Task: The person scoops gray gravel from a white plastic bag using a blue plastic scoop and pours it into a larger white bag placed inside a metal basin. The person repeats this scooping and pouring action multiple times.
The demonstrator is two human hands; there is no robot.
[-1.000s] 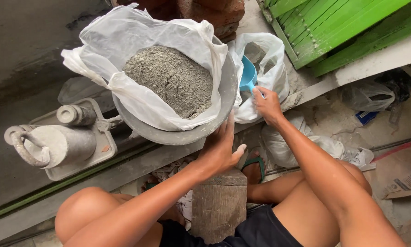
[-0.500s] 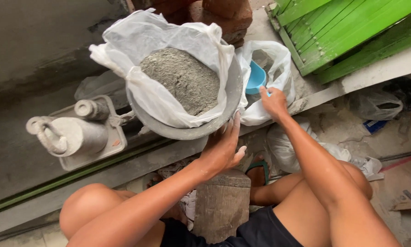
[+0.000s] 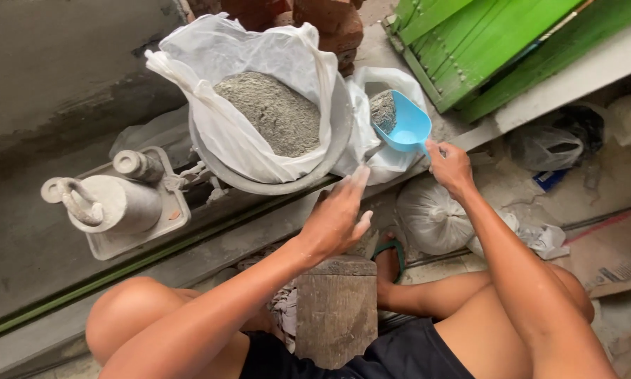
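Basin: the round grey metal basin lined with a white plastic bag (image 3: pixel 277 184) sits on the concrete ledge (image 3: pixel 189 260), heaped with grey powder (image 3: pixel 270 112). I note it sits lower and more centred in view than a second ago; the head camera has shifted, the basin itself has not visibly moved.

Small sack: the white plastic sack (image 3: pixel 379 151) leans against the basin's right side, mouth open, grey powder showing inside.

Press tool: a grey metal cylinder with a looped handle on a flat base (image 3: pixel 112 203) stands left of the basin, untouched.

Block: a weathered wooden block (image 3: pixel 336 309) stands upright between my knees.

Left hand: my left hand (image 3: pixel 336 217) has come off the basin rim. It now hovers just below it, fingers spread apart, holding nothing.

Right hand: my right hand (image 3: pixel 450 167) is closed on the handle of the light blue plastic scoop (image 3: pixel 403 126).

Scoop: earlier mostly buried in the sack; now it is lifted into view at the sack's mouth, bowl open toward me, very little powder visible in it.

Reading: I judge the scoop is between dips, the basin no longer steadied.
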